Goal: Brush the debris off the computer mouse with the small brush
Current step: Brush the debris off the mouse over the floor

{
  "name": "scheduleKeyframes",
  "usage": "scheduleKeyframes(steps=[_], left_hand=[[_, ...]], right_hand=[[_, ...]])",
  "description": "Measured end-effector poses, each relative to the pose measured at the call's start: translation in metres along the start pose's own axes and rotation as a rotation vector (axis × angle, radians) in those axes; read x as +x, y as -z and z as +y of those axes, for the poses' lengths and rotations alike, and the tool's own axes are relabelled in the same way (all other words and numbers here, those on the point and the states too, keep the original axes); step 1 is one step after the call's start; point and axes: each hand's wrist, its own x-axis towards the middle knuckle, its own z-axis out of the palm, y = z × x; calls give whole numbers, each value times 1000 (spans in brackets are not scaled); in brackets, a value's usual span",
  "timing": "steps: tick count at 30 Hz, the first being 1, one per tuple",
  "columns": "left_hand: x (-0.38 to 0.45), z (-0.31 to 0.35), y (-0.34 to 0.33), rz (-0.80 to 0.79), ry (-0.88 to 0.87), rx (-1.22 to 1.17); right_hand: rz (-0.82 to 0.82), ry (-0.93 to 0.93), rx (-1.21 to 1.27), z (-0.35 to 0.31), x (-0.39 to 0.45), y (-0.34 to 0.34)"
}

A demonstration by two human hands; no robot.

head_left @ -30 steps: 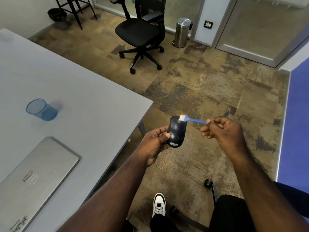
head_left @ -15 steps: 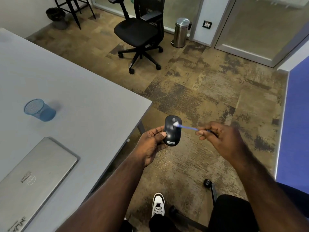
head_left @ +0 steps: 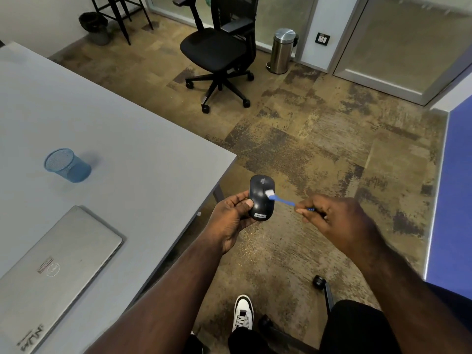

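My left hand [head_left: 231, 218] holds a black computer mouse [head_left: 261, 198] upright in the air, just off the corner of the grey table, with its top face toward me and a small label at its lower end. My right hand [head_left: 332, 217] pinches the end of a small blue brush [head_left: 282, 200]. The brush's white bristle tip rests on the right side of the mouse, about midway along its body. Both hands hover above the carpet, in front of my knees.
The grey table [head_left: 122, 139] fills the left, carrying a blue mesh cup [head_left: 67, 164] and a closed silver laptop [head_left: 51, 272]. A black office chair [head_left: 222, 52] and a steel bin [head_left: 283, 51] stand farther off. A blue partition [head_left: 454, 190] lines the right edge.
The brush tip moved from the mouse's top right edge to its upper middle, and now sits lower on the right side. Both hands drifted slightly left and down.
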Motion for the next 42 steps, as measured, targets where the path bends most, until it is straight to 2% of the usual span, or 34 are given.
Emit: scheduleKeyframes(steps=[3, 9, 12, 14, 15, 20, 23, 26, 29, 32, 35, 38, 42], left_hand=[[0, 1, 5, 46, 4, -34], [-1, 8, -1, 37, -12, -51], [-2, 10, -4, 43, -20, -77], [-2, 12, -2, 59, -30, -94], [-2, 14, -1, 69, -33, -100], [-2, 17, 1, 96, -27, -117], [-4, 17, 2, 93, -25, -107], [-7, 20, 8, 113, -36, -113], [-9, 21, 16, 139, -41, -120], [-13, 21, 25, 162, -57, -121], [-19, 20, 33, 164, -79, -124], [-26, 22, 45, 167, -90, -119], [-35, 28, 64, 176, -93, -110]], right_hand=[[-58, 22, 31, 3, -9, 2], [158, 119, 98, -10, -7, -2], [43, 166, 27, -13, -10, -9], [-77, 136, -10, -8, -13, -13], [-83, 123, -12, -6, -15, -14], [146, 158, 131, -12, -10, -14], [148, 99, 44, -16, -4, -17], [231, -41, -58, -8, 4, -15], [274, -96, 68, -10, 11, -14], [183, -13, 222, -29, 17, -24], [108, -6, 207, -43, 24, -40], [146, -100, 66, -42, 36, -46], [238, -155, 245, -54, 51, -46]])
